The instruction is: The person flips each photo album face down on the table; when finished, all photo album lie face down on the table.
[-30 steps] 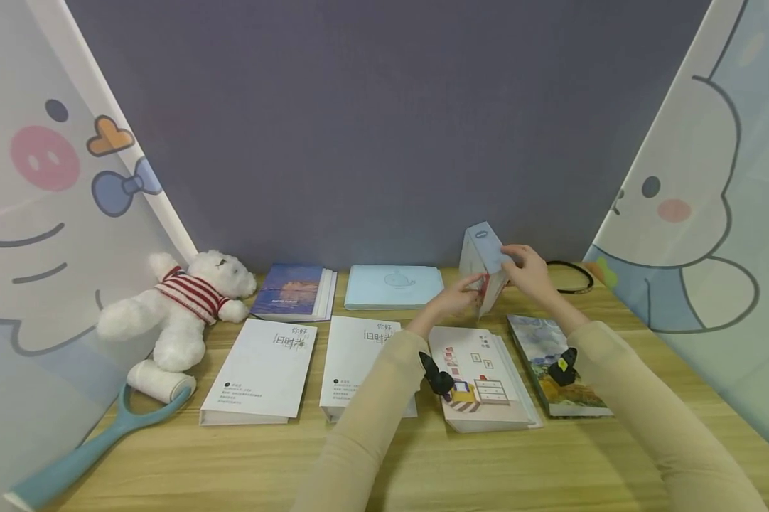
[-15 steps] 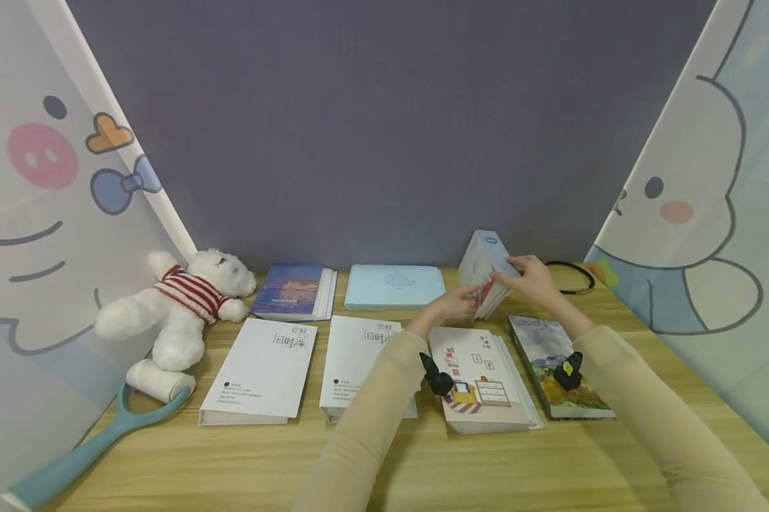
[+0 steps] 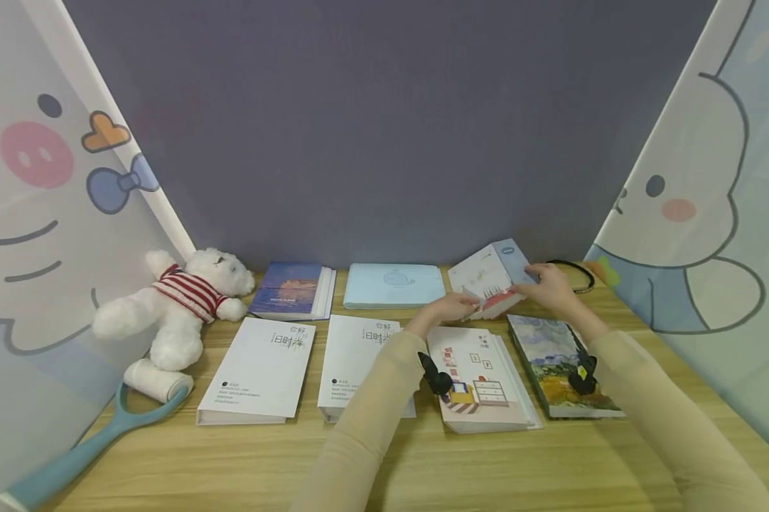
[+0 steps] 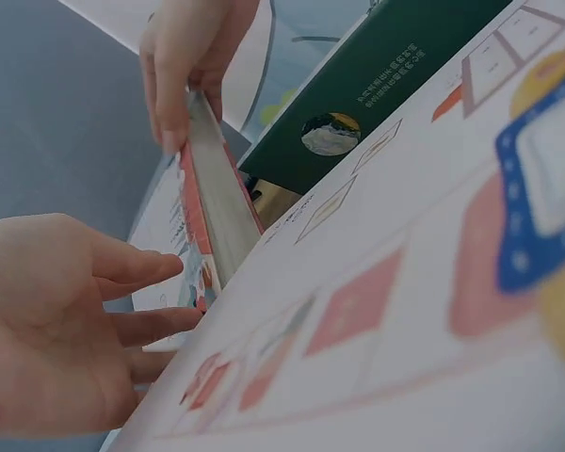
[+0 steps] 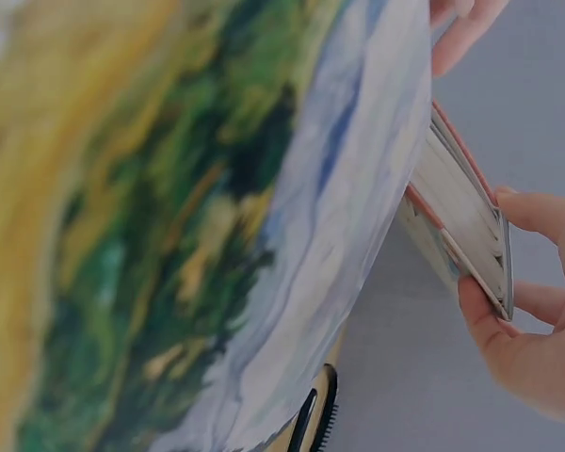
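A thick photo album (image 3: 487,277) with a white illustrated cover, red lower edge and pale blue spine stands tilted at the back right in the head view. My right hand (image 3: 549,288) pinches its spine-side end; in the right wrist view the thumb and fingers of that hand (image 5: 527,292) lie on opposite sides of it. My left hand (image 3: 450,309) is at the album's lower left corner. In the left wrist view, the outstretched fingers of this hand (image 4: 66,315) touch or nearly touch the cover.
Two white albums (image 3: 259,370), a pink-and-white album (image 3: 487,391) and a painting-covered book (image 3: 554,363) lie in front. Behind are a dark blue album (image 3: 291,288) and a whale album (image 3: 391,284). A teddy bear (image 3: 189,291), lint roller (image 3: 109,430) and black loop (image 3: 579,267) flank them.
The album has turned and leaned over, so its white cover now faces more toward me. My right hand has moved slightly right and down with it; the left hand stays at the lower corner.
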`<state>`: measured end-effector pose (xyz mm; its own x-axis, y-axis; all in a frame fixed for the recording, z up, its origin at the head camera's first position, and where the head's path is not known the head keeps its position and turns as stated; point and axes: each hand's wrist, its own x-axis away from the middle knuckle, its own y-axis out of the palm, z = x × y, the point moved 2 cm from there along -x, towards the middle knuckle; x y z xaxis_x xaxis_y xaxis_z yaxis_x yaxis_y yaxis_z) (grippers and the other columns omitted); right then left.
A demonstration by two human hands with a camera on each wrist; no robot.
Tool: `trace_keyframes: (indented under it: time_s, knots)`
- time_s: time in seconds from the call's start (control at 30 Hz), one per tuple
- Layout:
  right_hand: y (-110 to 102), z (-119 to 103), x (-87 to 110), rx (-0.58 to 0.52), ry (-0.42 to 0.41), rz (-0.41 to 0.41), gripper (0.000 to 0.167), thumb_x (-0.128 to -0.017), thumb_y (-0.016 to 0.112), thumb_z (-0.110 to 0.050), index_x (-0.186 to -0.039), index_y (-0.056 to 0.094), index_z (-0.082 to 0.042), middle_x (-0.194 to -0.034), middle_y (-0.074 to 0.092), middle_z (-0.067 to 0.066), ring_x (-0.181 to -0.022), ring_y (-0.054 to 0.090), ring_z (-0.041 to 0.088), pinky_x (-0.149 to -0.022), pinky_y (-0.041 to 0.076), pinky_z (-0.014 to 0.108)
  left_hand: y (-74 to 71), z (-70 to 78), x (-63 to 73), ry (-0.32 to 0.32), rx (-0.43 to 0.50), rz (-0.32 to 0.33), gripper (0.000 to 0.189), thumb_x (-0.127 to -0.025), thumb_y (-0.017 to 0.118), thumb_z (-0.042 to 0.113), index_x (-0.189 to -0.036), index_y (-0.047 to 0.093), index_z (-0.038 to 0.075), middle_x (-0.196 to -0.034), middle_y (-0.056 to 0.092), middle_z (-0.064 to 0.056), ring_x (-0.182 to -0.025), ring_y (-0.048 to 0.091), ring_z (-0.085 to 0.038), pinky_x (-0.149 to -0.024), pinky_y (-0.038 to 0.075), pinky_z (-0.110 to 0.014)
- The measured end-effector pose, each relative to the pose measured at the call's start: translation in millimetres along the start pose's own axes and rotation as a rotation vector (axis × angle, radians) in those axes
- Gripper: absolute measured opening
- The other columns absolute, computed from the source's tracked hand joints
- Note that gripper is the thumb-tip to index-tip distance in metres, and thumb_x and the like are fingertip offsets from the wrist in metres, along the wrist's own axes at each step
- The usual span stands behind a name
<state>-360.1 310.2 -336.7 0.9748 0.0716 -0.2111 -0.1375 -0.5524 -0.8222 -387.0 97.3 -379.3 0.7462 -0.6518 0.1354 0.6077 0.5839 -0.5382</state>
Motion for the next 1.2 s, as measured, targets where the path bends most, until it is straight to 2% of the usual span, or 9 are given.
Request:
trace_keyframes:
  time_s: [0.1,0.27,0.33,0.5,0.6,0.93,1.03,1.2]
  knots:
    - [0,4,-0.4,0.02,0.003,-0.021,0.07,-0.089,0.064,-0.027,-0.136,0.035,0.016,-0.137,0.032,0.039,-0.124,0.032,0.053,-0.099,0.032,0.063,1.0,-1.3,0.5,-0.012,-0.009,-0.015,0.042,-0.102,0.037,0.02,-0.143,0.041,0.011,-0.146,0.042,-0.006,-0.137,0.035,-0.023,-0.108,0.037,-0.035]
    - [-1,11,-0.3,0.034,-0.009,-0.059,0.07,-0.09,0.062,-0.029,-0.135,0.036,0.017,-0.135,0.035,0.04,-0.122,0.035,0.054,-0.097,0.036,0.062,2.1,-2.3,0.5,-0.041,-0.019,-0.028,0.042,-0.102,0.036,0.019,-0.143,0.04,0.011,-0.148,0.039,-0.006,-0.135,0.037,-0.022,-0.1,0.041,-0.032]
    - [0,15,-0.3,0.026,-0.004,-0.079,0.069,-0.091,0.061,-0.03,-0.134,0.036,0.018,-0.135,0.036,0.041,-0.116,0.041,0.055,-0.095,0.039,0.061,2.0,-2.9,1.2,-0.049,-0.013,-0.03,0.042,-0.101,0.036,0.019,-0.143,0.041,0.011,-0.148,0.039,-0.007,-0.134,0.039,-0.023,-0.099,0.042,-0.032]
    - [2,29,-1.6,0.031,0.029,-0.13,0.069,-0.093,0.058,-0.033,-0.134,0.037,0.018,-0.135,0.035,0.042,-0.114,0.042,0.054,-0.091,0.041,0.059,2.5,-5.0,1.3,-0.067,-0.019,-0.023,0.041,-0.101,0.037,0.019,-0.14,0.045,0.011,-0.146,0.041,-0.008,-0.135,0.037,-0.026,-0.107,0.037,-0.038]
    - [3,34,-2.8,0.045,0.047,-0.143,0.069,-0.093,0.058,-0.034,-0.133,0.038,0.018,-0.134,0.035,0.041,-0.119,0.039,0.054,-0.093,0.041,0.06,3.2,-6.7,-0.4,-0.077,-0.042,-0.017,0.04,-0.101,0.038,0.02,-0.139,0.047,0.013,-0.146,0.041,-0.008,-0.136,0.036,-0.026,-0.109,0.036,-0.038]
    - [9,35,-4.2,-0.003,0.042,-0.167,0.059,-0.095,0.054,-0.022,-0.131,0.036,0.021,-0.128,0.041,0.042,-0.116,0.041,0.054,-0.092,0.042,0.059,5.5,-8.9,-5.1,-0.076,-0.056,-0.034,0.04,-0.102,0.038,0.024,-0.141,0.045,0.015,-0.147,0.04,-0.006,-0.136,0.036,-0.024,-0.109,0.035,-0.037]
    - [12,36,-4.1,-0.003,0.061,-0.24,0.062,-0.097,0.051,-0.025,-0.135,0.03,0.02,-0.132,0.036,0.043,-0.119,0.039,0.054,-0.093,0.041,0.06,5.9,-7.8,-5.8,-0.07,-0.031,-0.018,0.042,-0.102,0.037,0.024,-0.143,0.041,0.013,-0.149,0.037,-0.006,-0.137,0.034,-0.024,-0.11,0.034,-0.037]
    - [18,30,-1.8,0.027,0.028,-0.38,0.064,-0.099,0.045,-0.032,-0.137,0.03,0.017,-0.137,0.031,0.041,-0.122,0.036,0.054,-0.094,0.04,0.061,6.5,-5.8,-7.0,-0.053,0.002,0.012,0.047,-0.102,0.036,0.022,-0.147,0.032,0.009,-0.151,0.033,-0.008,-0.139,0.03,-0.024,-0.112,0.031,-0.037]
